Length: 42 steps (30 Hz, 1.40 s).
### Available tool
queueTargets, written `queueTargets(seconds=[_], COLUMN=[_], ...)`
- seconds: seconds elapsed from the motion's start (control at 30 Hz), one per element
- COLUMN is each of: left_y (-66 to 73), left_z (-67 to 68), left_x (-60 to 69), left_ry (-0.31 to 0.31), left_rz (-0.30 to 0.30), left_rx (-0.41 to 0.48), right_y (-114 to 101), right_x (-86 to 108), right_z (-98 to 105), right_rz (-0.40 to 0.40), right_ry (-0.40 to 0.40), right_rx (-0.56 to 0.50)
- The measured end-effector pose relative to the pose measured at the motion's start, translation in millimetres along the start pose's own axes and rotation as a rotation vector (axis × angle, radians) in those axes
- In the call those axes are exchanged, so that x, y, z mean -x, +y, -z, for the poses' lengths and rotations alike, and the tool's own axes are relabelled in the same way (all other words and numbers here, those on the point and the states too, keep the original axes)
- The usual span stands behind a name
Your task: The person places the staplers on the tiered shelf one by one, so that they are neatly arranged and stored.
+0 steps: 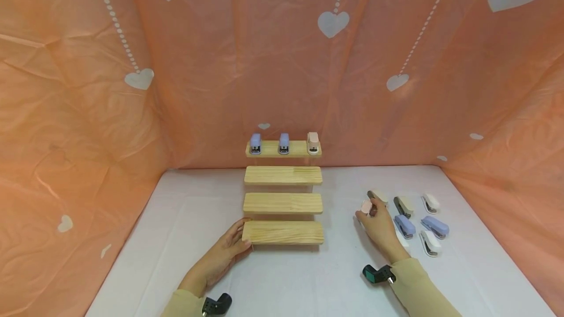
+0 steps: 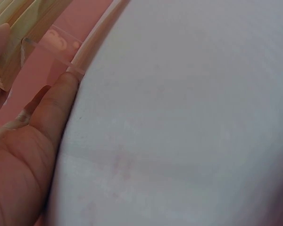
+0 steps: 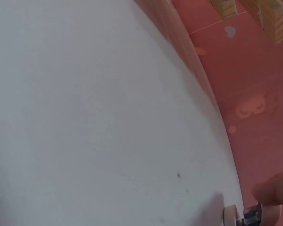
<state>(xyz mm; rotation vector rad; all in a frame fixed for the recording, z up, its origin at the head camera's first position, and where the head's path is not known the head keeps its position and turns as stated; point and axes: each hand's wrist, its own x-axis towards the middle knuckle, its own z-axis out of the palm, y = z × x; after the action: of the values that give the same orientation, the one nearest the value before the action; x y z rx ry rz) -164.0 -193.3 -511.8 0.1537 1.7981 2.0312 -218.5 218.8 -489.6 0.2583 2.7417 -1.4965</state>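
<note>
Pinched by the right hand (image 1: 381,225) off to the right of the bottom wooden shelf (image 1: 284,233), whose left end the left hand (image 1: 222,253) grips, the pale-pink mini stapler (image 1: 365,206) looks light, stiff and smooth, probably best held by its sides.

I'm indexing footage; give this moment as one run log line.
left hand: grips lowest shelf at left end | right hand: pinches pink stapler | top shelf: three staplers
</note>
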Motion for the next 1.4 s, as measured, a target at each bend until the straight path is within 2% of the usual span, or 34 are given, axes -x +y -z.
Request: queueTargets(seconds=[0.27, 0.53, 0.83, 1.03, 1.23, 1.4], left_y=[1.9, 2.1, 2.4, 3.5, 4.5, 4.3], left_z=[-0.1, -0.2, 0.2, -0.5, -1.9, -3.3], left_x=[0.9, -0.5, -0.1, 0.6, 1.2, 0.7], left_ry=[0.005, 0.01, 0.005, 0.007, 0.009, 0.021], left_rz=[-0.003, -0.001, -0.001, -0.005, -0.004, 0.006], left_rx=[-0.012, -0.006, -0.001, -0.002, 0.01, 0.007], right_y=[-5.1, -18.5, -53.7, -78.4, -97.5, -114.7], right_x=[0.7, 3.4, 13.6, 19.6, 22.2, 20.6], right_z=[-1.3, -1.8, -4.6, -9.5, -21.8, -38.7], right_rz=[0.013, 0.089, 0.283, 0.455, 0.544, 0.573], right_ry=[-0.012, -0.033, -0.01, 0.01, 0.014, 0.014], right_rx=[-0.031, -0.11, -0.203, -0.254, -0.27, -0.25])
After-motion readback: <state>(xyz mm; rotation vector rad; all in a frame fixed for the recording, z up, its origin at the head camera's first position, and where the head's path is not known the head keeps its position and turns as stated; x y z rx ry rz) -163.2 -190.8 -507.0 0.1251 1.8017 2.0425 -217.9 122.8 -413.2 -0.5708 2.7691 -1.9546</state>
